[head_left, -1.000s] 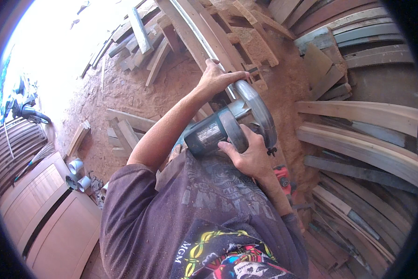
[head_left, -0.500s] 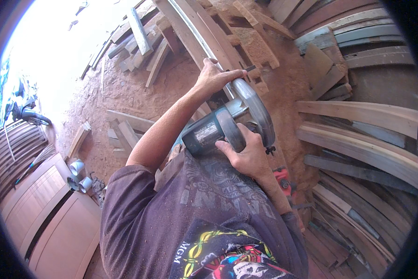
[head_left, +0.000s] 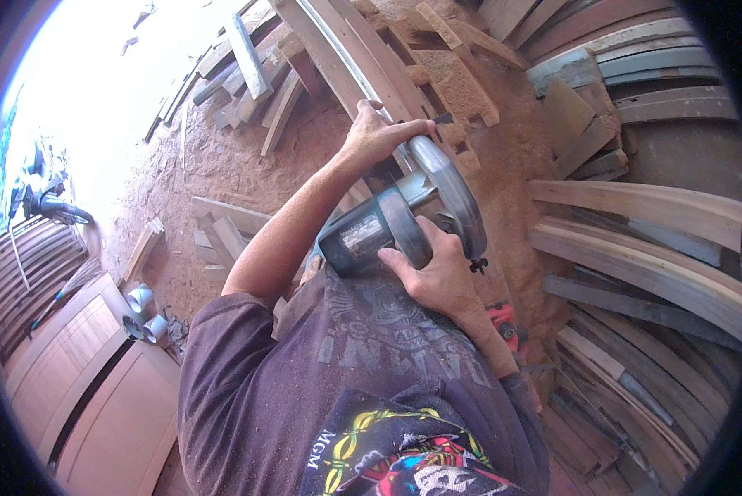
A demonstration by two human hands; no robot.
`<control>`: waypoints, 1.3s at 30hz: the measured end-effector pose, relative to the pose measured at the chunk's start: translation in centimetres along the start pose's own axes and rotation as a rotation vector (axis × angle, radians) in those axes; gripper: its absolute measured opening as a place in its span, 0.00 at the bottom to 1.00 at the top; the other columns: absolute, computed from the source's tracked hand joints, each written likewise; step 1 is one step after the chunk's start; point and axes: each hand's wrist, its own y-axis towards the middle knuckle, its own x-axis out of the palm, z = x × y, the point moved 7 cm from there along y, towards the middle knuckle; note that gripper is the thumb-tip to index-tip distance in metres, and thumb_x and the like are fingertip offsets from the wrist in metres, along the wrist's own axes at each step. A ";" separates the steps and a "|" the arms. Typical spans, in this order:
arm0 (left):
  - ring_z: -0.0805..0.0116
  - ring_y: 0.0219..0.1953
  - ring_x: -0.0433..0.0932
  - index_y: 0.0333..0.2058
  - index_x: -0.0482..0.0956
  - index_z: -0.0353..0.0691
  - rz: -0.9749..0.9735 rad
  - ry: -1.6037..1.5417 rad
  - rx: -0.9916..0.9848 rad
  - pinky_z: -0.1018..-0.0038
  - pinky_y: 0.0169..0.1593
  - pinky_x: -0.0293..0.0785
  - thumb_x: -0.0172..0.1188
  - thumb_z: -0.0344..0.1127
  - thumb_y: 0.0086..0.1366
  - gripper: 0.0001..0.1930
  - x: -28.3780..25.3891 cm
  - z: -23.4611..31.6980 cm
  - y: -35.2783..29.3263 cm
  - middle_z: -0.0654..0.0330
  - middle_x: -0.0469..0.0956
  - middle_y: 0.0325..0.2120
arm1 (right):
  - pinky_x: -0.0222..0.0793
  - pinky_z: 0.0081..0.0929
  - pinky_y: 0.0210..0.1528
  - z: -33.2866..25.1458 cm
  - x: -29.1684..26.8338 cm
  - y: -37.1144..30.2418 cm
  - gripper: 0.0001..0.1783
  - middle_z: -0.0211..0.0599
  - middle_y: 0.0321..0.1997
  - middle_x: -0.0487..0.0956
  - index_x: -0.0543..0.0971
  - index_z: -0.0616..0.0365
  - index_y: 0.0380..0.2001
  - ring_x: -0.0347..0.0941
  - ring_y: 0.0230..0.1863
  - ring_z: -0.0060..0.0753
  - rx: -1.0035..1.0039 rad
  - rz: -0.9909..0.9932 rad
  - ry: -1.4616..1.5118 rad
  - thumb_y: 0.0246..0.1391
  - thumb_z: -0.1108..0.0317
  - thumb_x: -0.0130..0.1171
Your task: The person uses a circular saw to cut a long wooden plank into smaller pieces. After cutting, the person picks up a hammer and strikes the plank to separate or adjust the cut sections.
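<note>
A circular saw (head_left: 359,236) with a dark teal motor housing and a grey metal blade guard rests on long wooden boards (head_left: 379,50) in front of my body. My right hand (head_left: 437,269) is wrapped round its rear handle. At the saw's front, my left hand (head_left: 375,134) grips with the fingers curled at a pale strip along the boards. Its thumb reaches across to a small dark piece (head_left: 443,119) ahead of the guard. The blade and most of the base plate are hidden beneath the saw and my hands.
Stacked planks (head_left: 635,207) line the right side. Mortised timbers (head_left: 454,74) lie beyond the saw, and offcuts (head_left: 247,58) are scattered at the far left. A red tool (head_left: 506,322) sits by my right forearm. Panelled doors (head_left: 123,422) and white cups (head_left: 144,310) are at lower left.
The saw and both hands have shifted very slightly away from me and to the left. Both hands keep their hold.
</note>
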 end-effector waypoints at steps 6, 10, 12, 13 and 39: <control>0.47 0.54 0.85 0.68 0.53 0.12 -0.001 0.007 0.000 0.66 0.56 0.84 0.85 0.65 0.50 0.70 -0.5 0.7 0.1 0.33 0.81 0.48 | 0.80 0.34 0.44 -0.3 0.1 0.6 0.14 0.42 0.33 0.87 0.82 0.64 0.42 0.86 0.36 0.35 -0.046 0.005 -0.021 0.60 0.66 0.74; 0.48 0.53 0.86 0.67 0.52 0.11 0.006 0.042 0.000 0.66 0.56 0.84 0.85 0.65 0.50 0.69 -1.0 1.3 0.0 0.34 0.82 0.47 | 0.80 0.34 0.43 -0.6 0.1 1.0 0.14 0.43 0.33 0.87 0.82 0.64 0.41 0.86 0.36 0.35 -0.050 0.001 -0.012 0.61 0.66 0.74; 0.49 0.53 0.86 0.67 0.53 0.12 0.018 0.040 0.016 0.67 0.55 0.84 0.85 0.64 0.51 0.69 -1.1 1.2 0.5 0.34 0.82 0.47 | 0.80 0.34 0.43 -0.7 0.1 1.2 0.13 0.42 0.33 0.87 0.82 0.64 0.41 0.86 0.36 0.35 -0.051 0.003 -0.026 0.61 0.66 0.74; 0.49 0.52 0.86 0.67 0.53 0.12 0.024 0.038 0.024 0.67 0.55 0.84 0.85 0.64 0.51 0.69 -1.2 1.2 0.6 0.34 0.82 0.46 | 0.80 0.34 0.43 -0.7 0.2 1.3 0.13 0.42 0.33 0.87 0.82 0.64 0.40 0.86 0.36 0.35 -0.052 0.003 -0.033 0.61 0.66 0.74; 0.47 0.57 0.84 0.67 0.56 0.11 0.020 0.010 -0.010 0.66 0.58 0.83 0.86 0.65 0.48 0.70 -2.8 2.3 1.1 0.30 0.79 0.53 | 0.79 0.32 0.41 -1.9 0.6 2.5 0.13 0.41 0.32 0.87 0.83 0.64 0.43 0.85 0.35 0.31 -0.022 0.019 -0.020 0.60 0.68 0.74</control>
